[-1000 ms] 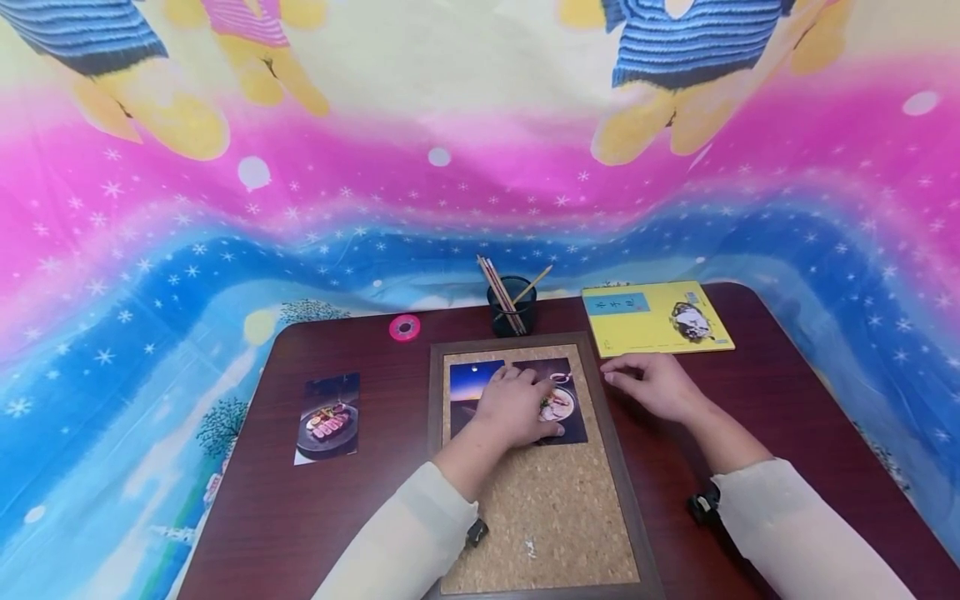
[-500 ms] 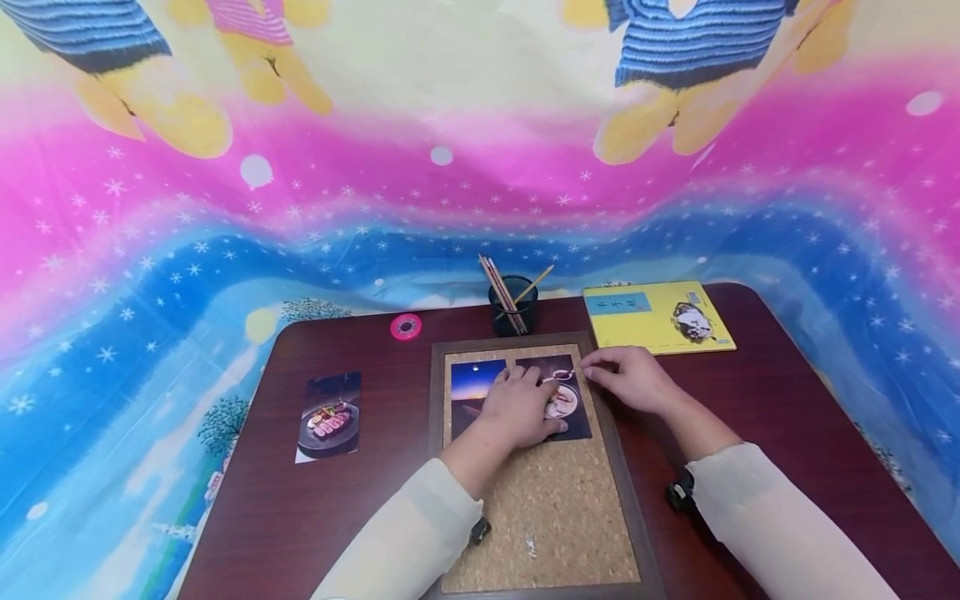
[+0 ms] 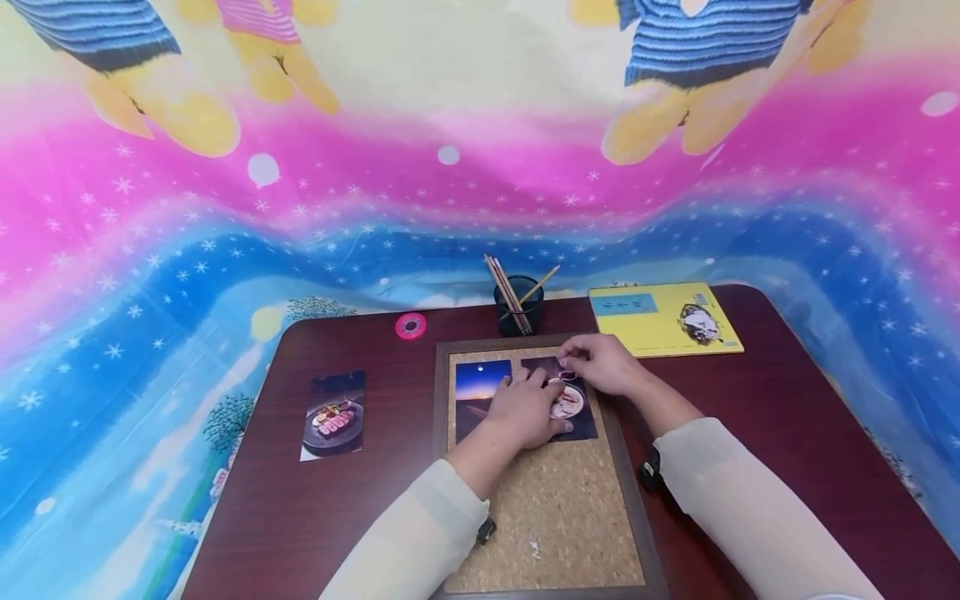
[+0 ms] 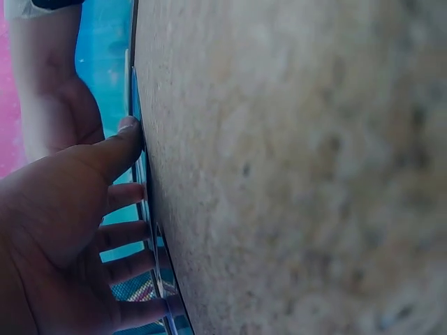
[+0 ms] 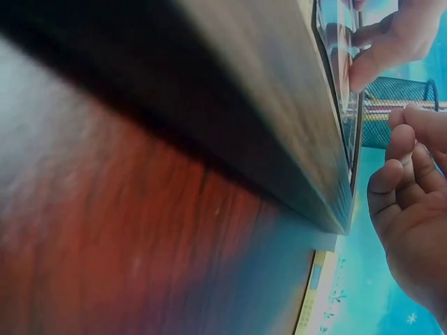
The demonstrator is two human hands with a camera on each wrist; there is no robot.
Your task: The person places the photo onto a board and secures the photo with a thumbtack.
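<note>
My left hand point(image 3: 521, 408) lies with fingers spread over two photos on the cork board point(image 3: 555, 517). Its fingertips press on the right photo point(image 3: 581, 427), which shows a bowl of food, and the wrist covers part of the left photo point(image 3: 480, 383), a dusk sky. In the left wrist view, the thumb and fingers of this left hand point(image 4: 63, 237) reach down to the board's surface. My right hand point(image 3: 603, 362) is over the right photo's upper right corner. Thumb and fingertip of the right hand point(image 5: 412, 202) pinch together on something tiny, hidden by the fingertips.
A third photo point(image 3: 333, 417), of sliced meat, lies on the dark red table point(image 3: 247, 525) at left. Behind the board are a pink tape roll point(image 3: 410, 326), a mesh cup point(image 3: 517, 312) with pencils, and a yellow book point(image 3: 667, 321). Small white bits point(image 3: 535, 547) lie low on the cork.
My right hand has moved left from beside the frame to the right photo's upper corner, thumb and fingertip together. My left hand stays pressed on the photos.
</note>
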